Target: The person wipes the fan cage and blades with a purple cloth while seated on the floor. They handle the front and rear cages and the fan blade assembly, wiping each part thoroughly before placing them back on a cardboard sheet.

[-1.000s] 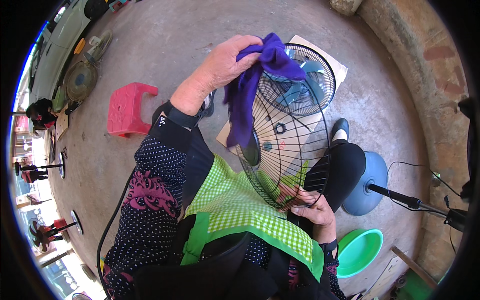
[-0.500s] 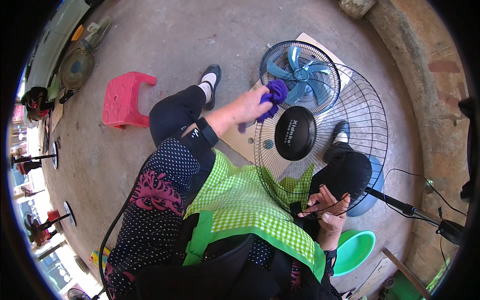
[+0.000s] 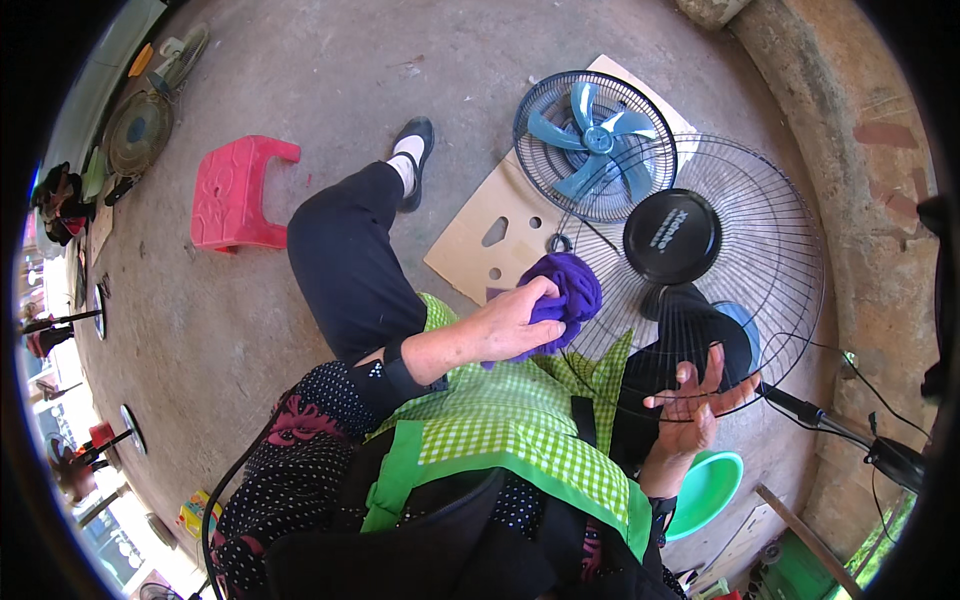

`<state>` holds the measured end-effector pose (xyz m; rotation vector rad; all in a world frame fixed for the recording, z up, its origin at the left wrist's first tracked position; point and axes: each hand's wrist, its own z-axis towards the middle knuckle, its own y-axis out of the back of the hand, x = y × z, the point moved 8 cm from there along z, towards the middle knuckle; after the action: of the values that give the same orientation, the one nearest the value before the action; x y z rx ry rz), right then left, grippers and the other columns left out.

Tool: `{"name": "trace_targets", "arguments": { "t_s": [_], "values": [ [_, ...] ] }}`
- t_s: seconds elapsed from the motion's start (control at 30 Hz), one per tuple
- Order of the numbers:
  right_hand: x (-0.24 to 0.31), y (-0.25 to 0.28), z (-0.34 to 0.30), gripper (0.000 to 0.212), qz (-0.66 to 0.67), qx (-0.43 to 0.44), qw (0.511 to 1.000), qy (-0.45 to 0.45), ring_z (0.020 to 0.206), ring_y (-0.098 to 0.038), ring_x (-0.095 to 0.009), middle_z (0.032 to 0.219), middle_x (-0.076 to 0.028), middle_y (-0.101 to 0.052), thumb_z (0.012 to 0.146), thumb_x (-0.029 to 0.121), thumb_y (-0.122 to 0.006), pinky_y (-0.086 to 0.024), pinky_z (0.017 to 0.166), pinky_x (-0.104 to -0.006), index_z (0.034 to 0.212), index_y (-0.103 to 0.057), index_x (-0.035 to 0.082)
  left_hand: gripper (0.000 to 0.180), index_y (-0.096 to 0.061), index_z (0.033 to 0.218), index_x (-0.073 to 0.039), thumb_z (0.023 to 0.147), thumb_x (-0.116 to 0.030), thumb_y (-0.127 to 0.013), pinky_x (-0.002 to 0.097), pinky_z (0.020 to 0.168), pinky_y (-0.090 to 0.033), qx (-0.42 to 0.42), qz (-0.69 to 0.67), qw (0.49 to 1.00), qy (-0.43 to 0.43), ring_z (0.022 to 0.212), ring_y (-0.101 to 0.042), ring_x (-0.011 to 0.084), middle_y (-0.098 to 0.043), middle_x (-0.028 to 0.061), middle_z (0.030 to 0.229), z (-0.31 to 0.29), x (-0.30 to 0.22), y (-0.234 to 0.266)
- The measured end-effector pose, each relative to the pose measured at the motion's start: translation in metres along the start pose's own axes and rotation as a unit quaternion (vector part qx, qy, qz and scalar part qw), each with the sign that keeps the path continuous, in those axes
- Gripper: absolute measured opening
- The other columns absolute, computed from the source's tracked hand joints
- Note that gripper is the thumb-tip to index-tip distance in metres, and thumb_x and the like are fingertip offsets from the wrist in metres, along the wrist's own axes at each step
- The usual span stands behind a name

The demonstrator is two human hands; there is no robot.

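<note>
My left hand [image 3: 515,322] grips a bunched purple cloth [image 3: 572,292] at the left edge of a round black wire fan grille [image 3: 765,215]. A black disc [image 3: 672,237] with pale lettering sits at the grille's centre. At its near rim, my right hand [image 3: 695,405] holds the grille, fingers partly behind the wires. The grille is tilted above my right knee. Beyond it lies a fan head [image 3: 598,140] with blue blades in a black rear cage, partly covered by the grille.
Flattened cardboard [image 3: 470,245] lies under the fan head. A red plastic stool [image 3: 235,195] stands left of my leg. At lower right are a green basin [image 3: 708,490] and a black pole [image 3: 810,412] with a cable. A low wall [image 3: 850,150] borders the right side.
My left hand has brought the purple cloth nearer to me, away from the fan head. The grille has shifted right, with my right hand on its rim.
</note>
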<state>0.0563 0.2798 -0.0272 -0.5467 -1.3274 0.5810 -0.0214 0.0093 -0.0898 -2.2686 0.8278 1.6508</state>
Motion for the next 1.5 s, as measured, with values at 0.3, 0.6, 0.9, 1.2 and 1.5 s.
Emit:
{"name": "trace_targets", "arguments": {
  "t_s": [0.3, 0.6, 0.9, 1.2, 1.5],
  "values": [
    [0.024, 0.013, 0.019, 0.076, 0.13, -0.016, 0.988, 0.084, 0.113, -0.044, -0.026, 0.156, -0.011, -0.027, 0.099, 0.006, -0.051, -0.062, 0.079, -0.0561, 0.156, -0.015, 0.042, 0.045, -0.046, 0.142, -0.006, 0.104, -0.031, -0.047, 0.0432, 0.104, -0.049, -0.028, -0.635, 0.762, 0.119, 0.116, -0.064, 0.0277, -0.062, 0.0135, 0.13, 0.013, 0.02, 0.037],
    [0.02, 0.018, 0.011, 0.075, 0.237, 0.004, 0.969, 0.075, 0.105, -0.045, -0.022, 0.147, -0.014, -0.041, 0.097, 0.009, -0.057, -0.061, 0.081, -0.0504, 0.159, -0.017, 0.022, 0.048, -0.055, 0.134, -0.003, 0.103, -0.04, -0.049, 0.038, 0.093, -0.055, -0.028, -0.616, 0.785, -0.058, 0.106, -0.067, 0.0252, -0.066, 0.0138, 0.121, 0.065, -0.023, 0.108],
    [0.003, 0.007, 0.04, 0.057, 0.28, 0.048, 0.958, 0.04, 0.143, -0.037, -0.029, 0.153, -0.016, -0.042, 0.103, 0.012, -0.046, -0.043, 0.103, -0.0594, 0.157, -0.025, 0.014, 0.047, -0.051, 0.135, -0.005, 0.098, -0.03, -0.064, 0.0381, 0.086, -0.061, 0.021, -0.555, 0.83, -0.044, 0.101, -0.07, 0.0223, -0.065, 0.0142, 0.12, 0.058, -0.055, 0.057],
    [-0.012, -0.01, 0.086, 0.053, 0.289, 0.075, 0.952, 0.06, 0.147, -0.033, -0.028, 0.16, -0.008, -0.034, 0.106, 0.01, -0.04, -0.035, 0.112, -0.0594, 0.156, -0.031, 0.023, 0.05, -0.048, 0.143, -0.009, 0.097, -0.019, -0.066, 0.0358, 0.097, -0.054, 0.043, -0.66, 0.745, -0.087, 0.11, -0.067, 0.0207, -0.064, 0.008, 0.128, 0.043, -0.089, -0.004],
    [-0.052, -0.013, 0.091, 0.055, 0.389, 0.03, 0.921, -0.02, 0.144, -0.041, -0.021, 0.162, -0.002, -0.033, 0.105, 0.008, -0.04, -0.038, 0.109, -0.0585, 0.155, -0.033, 0.029, 0.054, -0.054, 0.136, -0.004, 0.085, 0.001, -0.068, 0.0372, 0.093, -0.056, -0.011, -0.601, 0.793, -0.096, 0.105, -0.069, 0.0242, -0.069, 0.0118, 0.119, 0.029, -0.076, 0.032]
  ]
}}
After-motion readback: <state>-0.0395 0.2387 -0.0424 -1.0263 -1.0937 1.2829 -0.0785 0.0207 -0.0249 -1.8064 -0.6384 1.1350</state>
